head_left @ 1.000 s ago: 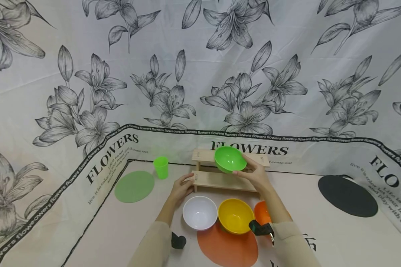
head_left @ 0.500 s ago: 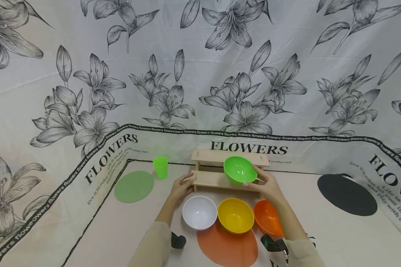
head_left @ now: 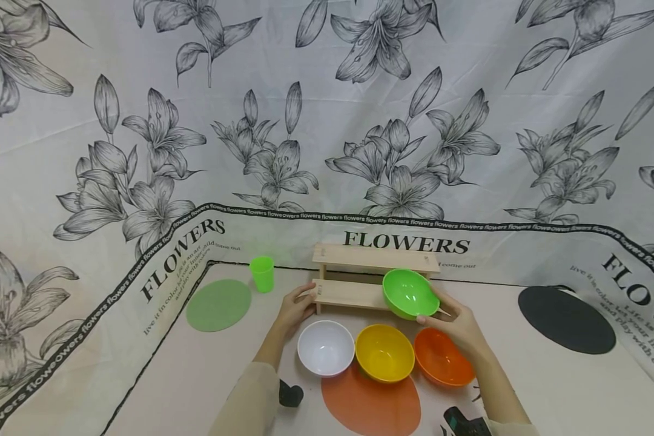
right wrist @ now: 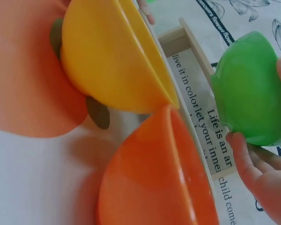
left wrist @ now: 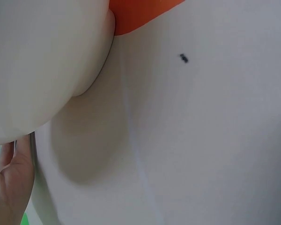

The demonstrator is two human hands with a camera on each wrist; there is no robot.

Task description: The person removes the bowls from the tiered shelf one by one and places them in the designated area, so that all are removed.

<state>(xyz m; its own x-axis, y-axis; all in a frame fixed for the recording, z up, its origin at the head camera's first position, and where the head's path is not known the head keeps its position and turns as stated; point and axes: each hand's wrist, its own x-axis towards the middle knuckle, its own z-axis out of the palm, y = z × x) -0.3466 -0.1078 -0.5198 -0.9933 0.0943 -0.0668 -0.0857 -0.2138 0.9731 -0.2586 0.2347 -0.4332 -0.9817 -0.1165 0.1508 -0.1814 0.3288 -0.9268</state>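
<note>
My right hand grips the rim of a green bowl, which is held tilted, its inside facing me, in front of the right end of a two-step wooden shelf. In the right wrist view, fingers and thumb of that hand hold the green bowl from the side. My left hand holds the left end of the shelf's lower step. In the left wrist view, a white bowl hides most of the left fingers.
In front of the shelf stand a white bowl, a yellow bowl and an orange bowl in a row. An orange mat lies under the row's front. A green cup, green mat and black mat are farther out.
My right hand has moved the green bowl right and down, from over the shelf's upper step to the right end of the lower step. The left hand stays in place.
</note>
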